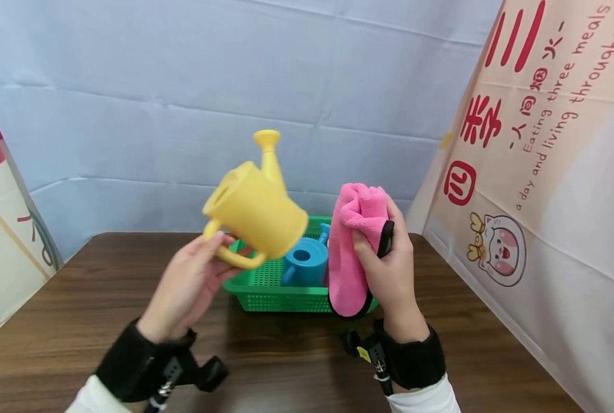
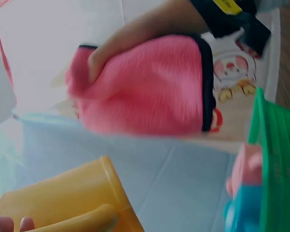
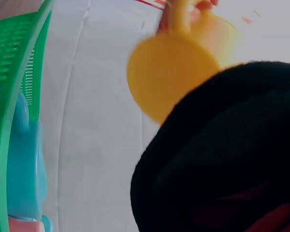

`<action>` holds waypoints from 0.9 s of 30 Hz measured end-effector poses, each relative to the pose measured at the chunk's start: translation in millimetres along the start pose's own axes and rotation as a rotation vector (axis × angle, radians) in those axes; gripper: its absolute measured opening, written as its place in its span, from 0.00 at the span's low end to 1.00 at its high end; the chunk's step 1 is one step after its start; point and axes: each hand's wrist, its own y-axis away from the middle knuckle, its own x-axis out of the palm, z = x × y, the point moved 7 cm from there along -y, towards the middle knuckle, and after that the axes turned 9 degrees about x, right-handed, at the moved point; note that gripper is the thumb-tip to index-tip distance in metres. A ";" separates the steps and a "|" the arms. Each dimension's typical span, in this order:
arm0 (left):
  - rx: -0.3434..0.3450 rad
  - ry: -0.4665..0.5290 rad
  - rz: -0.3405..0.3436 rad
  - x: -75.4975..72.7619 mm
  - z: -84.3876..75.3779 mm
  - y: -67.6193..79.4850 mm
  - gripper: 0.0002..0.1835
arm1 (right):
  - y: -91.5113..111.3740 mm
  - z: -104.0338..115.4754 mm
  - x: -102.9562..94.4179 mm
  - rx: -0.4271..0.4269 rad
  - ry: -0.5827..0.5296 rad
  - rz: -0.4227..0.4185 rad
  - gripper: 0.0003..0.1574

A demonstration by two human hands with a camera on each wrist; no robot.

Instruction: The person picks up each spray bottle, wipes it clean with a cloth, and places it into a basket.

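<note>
A yellow toy watering can [image 1: 257, 209] is held up in the air by its handle in my left hand [image 1: 193, 281], tilted with its spout upward. My right hand [image 1: 391, 264] grips a bunched pink cloth [image 1: 350, 252] with black edging, raised over the right side of a green basket [image 1: 286, 299]. Inside the basket sits a blue watering can [image 1: 307, 261]. The left wrist view shows the cloth [image 2: 145, 87] spread below the right hand and the yellow can [image 2: 63, 193] near the left fingers. Dark edging of the cloth [image 3: 222, 140] fills much of the right wrist view.
The basket stands on a dark wooden table [image 1: 286, 367] near its back edge. A pink item [image 2: 244, 166] lies in the basket beside the blue can. Behind hangs a pale cloth backdrop [image 1: 183, 115], and a printed sheet [image 1: 544, 172] borders the right side.
</note>
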 end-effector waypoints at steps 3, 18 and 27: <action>-0.040 -0.006 -0.004 21.1 13.3 -1.6 0.14 | 5.0 10.3 5.2 -0.048 0.016 -0.019 0.37; 0.041 -0.605 0.086 49.3 34.7 5.6 0.17 | 22.7 0.3 64.5 -0.445 0.390 0.014 0.45; 0.076 -0.646 0.261 63.0 26.0 10.6 0.16 | 13.8 15.1 40.0 -0.378 0.141 -0.033 0.44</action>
